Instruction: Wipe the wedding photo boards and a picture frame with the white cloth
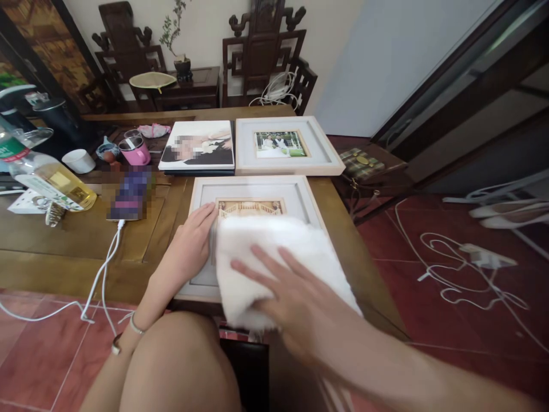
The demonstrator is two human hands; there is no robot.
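A picture frame with a pale wood border and a grey mat lies flat near the table's front edge. My left hand rests on its left side, fingers stretched out, holding nothing. Over the lower right of the frame, my right hand presses a white cloth, with fingers spread across its top and the thumb by its lower edge. The cloth hides much of the picture inside. My right hand is slightly blurred.
Behind lie another picture frame and a photo album. To the left are a charging phone, a pink cup, a white cup and a bottle. A checked bag stands right; cables cross the floor.
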